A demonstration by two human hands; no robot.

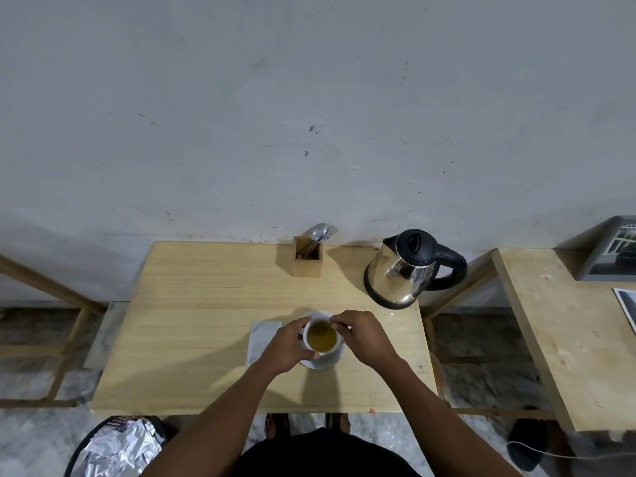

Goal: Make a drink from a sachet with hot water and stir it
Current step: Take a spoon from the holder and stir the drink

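Observation:
A white cup full of yellow-green drink stands on a white saucer in the middle of the wooden table. My left hand wraps the cup's left side. My right hand hovers at the cup's right rim, fingertips pinched on a thin spoon handle that dips into the drink. A white napkin or sachet lies flat just left of the saucer, partly under my left hand.
A steel kettle with a black lid and handle stands at the back right. A wooden holder with a spoon and forks sits at the back edge. Another table is to the right. A bin with foil wrappers is at lower left.

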